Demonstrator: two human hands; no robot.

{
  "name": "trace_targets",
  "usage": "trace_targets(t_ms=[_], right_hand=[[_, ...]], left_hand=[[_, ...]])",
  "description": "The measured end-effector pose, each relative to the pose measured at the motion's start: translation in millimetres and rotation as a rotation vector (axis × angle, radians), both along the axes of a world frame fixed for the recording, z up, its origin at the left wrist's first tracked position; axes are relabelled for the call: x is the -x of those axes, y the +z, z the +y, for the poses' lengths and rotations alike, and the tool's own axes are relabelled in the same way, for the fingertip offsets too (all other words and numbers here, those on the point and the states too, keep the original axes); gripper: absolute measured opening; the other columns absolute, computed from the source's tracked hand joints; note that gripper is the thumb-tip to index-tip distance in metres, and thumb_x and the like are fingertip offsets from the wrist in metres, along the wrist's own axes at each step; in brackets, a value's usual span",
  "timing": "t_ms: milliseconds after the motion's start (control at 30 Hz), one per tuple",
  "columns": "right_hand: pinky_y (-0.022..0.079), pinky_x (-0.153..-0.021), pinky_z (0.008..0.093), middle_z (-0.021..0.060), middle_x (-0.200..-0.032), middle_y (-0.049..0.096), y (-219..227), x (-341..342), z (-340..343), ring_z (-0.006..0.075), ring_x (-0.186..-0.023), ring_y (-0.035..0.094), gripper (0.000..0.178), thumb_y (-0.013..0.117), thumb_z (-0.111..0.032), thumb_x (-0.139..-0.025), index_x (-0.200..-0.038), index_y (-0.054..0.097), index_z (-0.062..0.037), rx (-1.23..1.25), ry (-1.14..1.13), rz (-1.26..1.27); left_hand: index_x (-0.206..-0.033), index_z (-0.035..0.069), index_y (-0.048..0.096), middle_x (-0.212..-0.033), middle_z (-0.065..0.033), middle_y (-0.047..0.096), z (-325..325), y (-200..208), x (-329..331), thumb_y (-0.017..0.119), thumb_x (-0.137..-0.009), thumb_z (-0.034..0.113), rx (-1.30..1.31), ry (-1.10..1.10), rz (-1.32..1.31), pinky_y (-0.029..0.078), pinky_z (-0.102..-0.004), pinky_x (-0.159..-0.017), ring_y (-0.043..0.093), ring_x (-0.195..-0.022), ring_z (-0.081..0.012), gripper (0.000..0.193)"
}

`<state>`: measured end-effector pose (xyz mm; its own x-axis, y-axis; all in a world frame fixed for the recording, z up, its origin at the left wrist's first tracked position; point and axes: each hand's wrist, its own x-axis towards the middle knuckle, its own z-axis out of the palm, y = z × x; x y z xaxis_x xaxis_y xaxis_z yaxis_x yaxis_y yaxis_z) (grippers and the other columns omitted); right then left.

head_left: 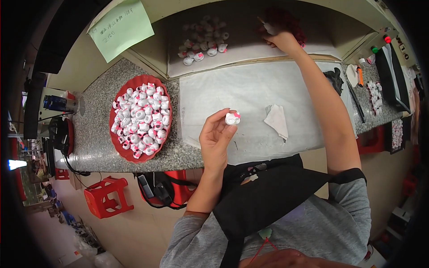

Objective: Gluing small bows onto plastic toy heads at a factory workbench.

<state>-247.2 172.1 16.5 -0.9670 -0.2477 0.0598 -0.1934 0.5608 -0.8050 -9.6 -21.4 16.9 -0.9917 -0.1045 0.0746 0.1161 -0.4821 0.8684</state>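
Between the thumb and fingers of my left hand [215, 136] is a small white figurine head [232, 118] with a pink bow, held above the white paper [205, 98]. My right arm stretches far forward into the shelf recess. There my right hand [282, 42] is closed by a pile of dark red pieces [288, 24]; a pale slip or thin tool shows at its fingers, too dim to name. Left of it in the recess, several white figurine heads [205, 42] stand in loose rows. A folded white cloth [277, 121] lies on the paper, right of my left hand.
On the granite counter [94, 116] at left sits a red scalloped tray [117, 145] heaped with white and pink heads. A green note [120, 31] hangs at the upper left. To the right are a black cloth [334, 80], an orange cutter [359, 77] and a black box [393, 78].
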Motion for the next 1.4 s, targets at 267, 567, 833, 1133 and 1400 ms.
trace_targets(t_ms=[267, 567, 833, 1133, 1400], right_hand=[[0.042, -0.05, 0.0214, 0.004, -0.065, 0.054, -6, -6, 18, 0.0087, -0.053, 0.049, 0.023, 0.054, -0.004, -0.069, -0.092, 0.051, -0.0004, -0.149, -0.051, 0.206], [0.04, -0.057, 0.0211, 0.0021, -0.069, 0.053, 48, -139, -17, 0.0083, -0.065, 0.05, 0.017, 0.055, 0.0, -0.065, -0.082, 0.05, -0.0003, 0.303, 0.373, -0.186], [0.037, -0.052, 0.019, 0.0011, -0.065, 0.049, 27, -192, -24, 0.0064, -0.058, 0.045, 0.014, 0.056, 0.002, -0.065, -0.078, 0.05, -0.0007, 0.477, 0.097, 0.069], [0.038, -0.052, 0.019, 0.0034, -0.067, 0.052, 7, -223, -40, 0.007, -0.058, 0.047, 0.011, 0.053, 0.004, -0.068, -0.077, 0.05, -0.0004, 0.939, -0.111, -0.227], [0.041, -0.056, 0.0221, 0.0088, -0.069, 0.053, 6, -222, -25, 0.0132, -0.061, 0.051, 0.009, 0.055, 0.004, -0.067, -0.073, 0.049, 0.0025, 0.898, -0.175, -0.151]], left_hand=[[-0.103, -0.001, 0.044, -0.098, -0.0099, 0.051, 12, 0, 1, 0.052, -0.071, -0.005, 0.014, -0.045, -0.007, 0.038, -0.0211, -0.074, 0.048, -0.088, -0.0122, 0.033], [-0.102, -0.003, 0.045, -0.1, -0.0121, 0.049, 25, 0, 10, 0.052, -0.07, -0.007, 0.062, -0.058, 0.041, 0.035, -0.0273, -0.085, 0.047, -0.096, -0.0169, 0.033], [-0.102, -0.003, 0.044, -0.104, -0.0162, 0.047, 35, 1, 1, 0.052, -0.069, -0.008, -0.056, -0.17, 0.048, 0.035, -0.0298, -0.087, 0.043, -0.103, -0.0214, 0.034], [-0.103, -0.002, 0.042, -0.107, -0.0195, 0.045, 44, -2, -8, 0.053, -0.07, -0.005, -0.281, -0.153, 0.083, 0.032, -0.0329, -0.089, 0.04, -0.106, -0.0241, 0.035], [-0.103, -0.002, 0.041, -0.107, -0.0185, 0.045, 36, -3, -7, 0.054, -0.07, -0.004, -0.234, -0.18, 0.097, 0.036, -0.0304, -0.085, 0.044, -0.101, -0.0217, 0.035]])
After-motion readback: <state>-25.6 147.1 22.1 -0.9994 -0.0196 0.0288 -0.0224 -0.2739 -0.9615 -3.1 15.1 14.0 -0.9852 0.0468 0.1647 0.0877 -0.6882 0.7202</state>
